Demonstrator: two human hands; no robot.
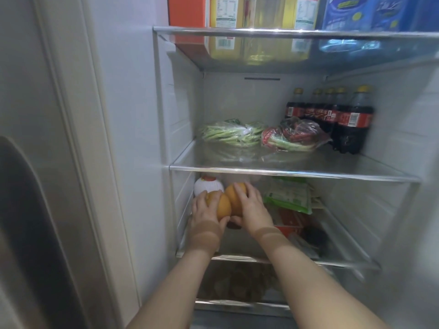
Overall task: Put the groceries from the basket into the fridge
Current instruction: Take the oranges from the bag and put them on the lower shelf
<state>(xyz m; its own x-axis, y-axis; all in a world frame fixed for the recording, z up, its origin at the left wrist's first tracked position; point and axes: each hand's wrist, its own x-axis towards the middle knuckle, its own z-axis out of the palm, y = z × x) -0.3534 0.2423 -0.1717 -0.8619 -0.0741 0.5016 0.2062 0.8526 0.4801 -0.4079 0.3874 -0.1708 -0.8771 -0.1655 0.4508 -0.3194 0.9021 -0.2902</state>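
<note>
- Hands reach into the open fridge, both on the lower shelf, below the middle glass shelf
- left hand is curled around one orange fruit, fingers over its top and thumb beneath
- right hand is wrapped over a second orange fruit, thumb under it; the two fruits touch each other
- a round fruit in white foam netting sits just beside the left hand at 11 o'clock, at the shelf's left rear
- at 3 o'clock from the hands lies a green packet on top of other packs, with a red pack below it
- on the middle shelf, a bag of green beans lies at 12 o'clock from the hands, a bag of red chillies and green stalks to its right, and dark cola bottles stand at the right rear
- on the top shelf stand an orange carton, yellow bottles and a blue pack
- whatever fills the drawer under the lower shelf is too blurred to tell
</note>
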